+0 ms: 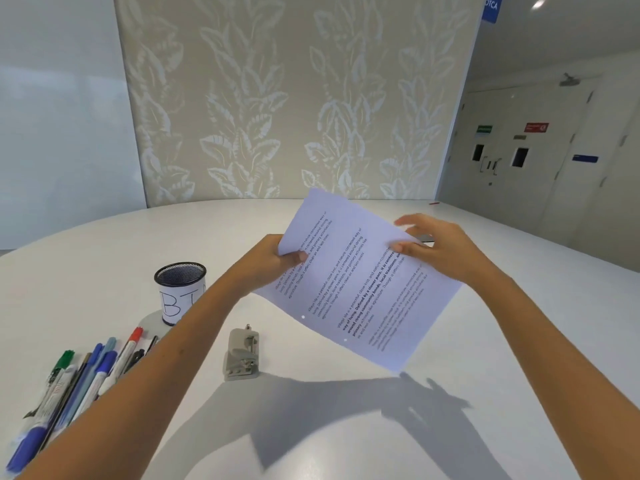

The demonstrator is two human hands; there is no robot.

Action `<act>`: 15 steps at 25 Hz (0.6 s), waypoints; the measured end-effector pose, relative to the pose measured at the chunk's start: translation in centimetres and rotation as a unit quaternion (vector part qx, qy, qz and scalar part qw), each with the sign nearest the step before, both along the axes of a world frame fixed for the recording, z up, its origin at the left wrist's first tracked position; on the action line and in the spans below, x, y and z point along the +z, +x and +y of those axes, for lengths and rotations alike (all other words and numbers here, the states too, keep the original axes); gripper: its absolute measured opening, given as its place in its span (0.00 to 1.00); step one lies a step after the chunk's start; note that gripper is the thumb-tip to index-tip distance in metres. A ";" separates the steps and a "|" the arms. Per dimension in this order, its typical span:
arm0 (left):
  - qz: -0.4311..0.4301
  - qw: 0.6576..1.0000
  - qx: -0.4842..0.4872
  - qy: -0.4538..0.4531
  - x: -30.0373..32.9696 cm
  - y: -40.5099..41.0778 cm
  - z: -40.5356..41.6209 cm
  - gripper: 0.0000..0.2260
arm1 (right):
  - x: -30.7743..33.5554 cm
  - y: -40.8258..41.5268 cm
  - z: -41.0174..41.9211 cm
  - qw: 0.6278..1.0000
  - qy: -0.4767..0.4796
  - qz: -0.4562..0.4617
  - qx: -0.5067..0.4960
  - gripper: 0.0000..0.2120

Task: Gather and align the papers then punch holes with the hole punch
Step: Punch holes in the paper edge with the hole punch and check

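Note:
A stack of white printed papers [349, 285] is held tilted in the air above the white table [104, 271]. My left hand [277, 259] pinches the stack's left edge, thumb on top. My right hand [436, 247] grips its right edge, thumb on the printed side and fingers spread behind. Two small punched holes show near the stack's lower left edge. A grey metal hole punch [241, 355] lies on the table below the papers, close to my left forearm, untouched.
A black mesh pen cup [180, 289] with a white label stands left of my left arm. Several pens and markers [72, 386] lie loose at the table's near left. A small red item [434, 203] lies at the far table edge.

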State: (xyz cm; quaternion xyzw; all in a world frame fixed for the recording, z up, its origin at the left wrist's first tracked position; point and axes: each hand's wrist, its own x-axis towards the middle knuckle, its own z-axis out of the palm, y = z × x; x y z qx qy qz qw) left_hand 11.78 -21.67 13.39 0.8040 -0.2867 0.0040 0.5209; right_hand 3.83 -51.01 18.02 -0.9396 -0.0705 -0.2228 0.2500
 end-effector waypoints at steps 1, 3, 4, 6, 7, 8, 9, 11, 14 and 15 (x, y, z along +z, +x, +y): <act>0.004 1.000 -0.009 0.002 0.4 0.0 0.3 0.04 | 0.1 0.0 0.1 0.999 0.003 0.044 0.014 0.13; 0.003 1.000 -0.001 0.008 0.7 0.2 1.1 0.01 | -0.4 0.1 0.1 0.998 0.013 0.061 0.018 0.11; -0.002 1.000 0.016 0.005 0.7 0.2 1.4 0.04 | -0.9 0.0 0.1 0.998 0.022 0.051 0.018 0.10; -0.018 0.998 0.057 -0.023 0.2 0.4 2.1 0.11 | -1.8 -0.3 0.0 0.998 0.057 0.028 0.017 0.13; -0.027 0.996 0.076 -0.048 -0.4 0.4 2.2 0.13 | -2.3 -0.5 -0.3 0.996 0.080 0.022 0.012 0.15; -0.037 0.992 0.100 -0.073 -1.0 0.4 2.3 0.16 | -2.9 -0.7 -0.6 0.994 0.109 0.017 0.005 0.18; -0.041 0.986 0.129 -0.094 -1.8 0.2 2.2 0.18 | -3.4 -0.9 -1.0 0.989 0.147 0.014 -0.001 0.18; -0.011 0.976 0.179 -0.125 -3.4 -0.3 1.6 0.23 | -4.5 -1.0 -1.8 0.970 0.241 0.014 -0.011 0.15; 0.105 0.977 0.157 -0.097 -5.6 -1.4 -0.5 0.20 | -6.3 -0.7 -2.6 0.934 0.357 0.010 -0.028 0.09; 0.159 0.976 0.121 -0.087 -6.4 -2.0 -1.6 0.17 | -7.0 -0.3 -2.8 0.925 0.377 0.010 -0.038 0.08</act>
